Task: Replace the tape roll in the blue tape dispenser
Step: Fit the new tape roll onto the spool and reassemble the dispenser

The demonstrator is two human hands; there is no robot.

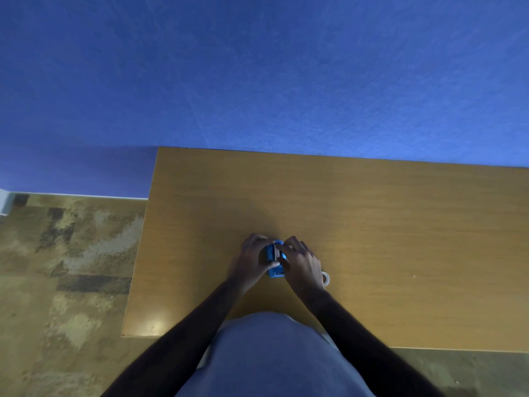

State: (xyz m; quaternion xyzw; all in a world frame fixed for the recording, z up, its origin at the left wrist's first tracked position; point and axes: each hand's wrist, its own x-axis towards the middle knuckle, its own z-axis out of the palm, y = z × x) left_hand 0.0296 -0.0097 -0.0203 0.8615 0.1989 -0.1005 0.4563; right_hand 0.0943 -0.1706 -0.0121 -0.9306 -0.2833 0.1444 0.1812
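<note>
Both hands are covering most of the blue dispenser [275, 259]; the right hand [300, 266] is hiding part of a pale tape roll [326, 277], and the table [372, 224] is running off the right edge

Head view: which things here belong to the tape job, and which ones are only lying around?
Belong to the job:
- blue tape dispenser, held between the left hand and right hand
- white tape roll, on the table beside the right wrist

Only there:
- wooden table
- blue wall
- patterned floor
</note>
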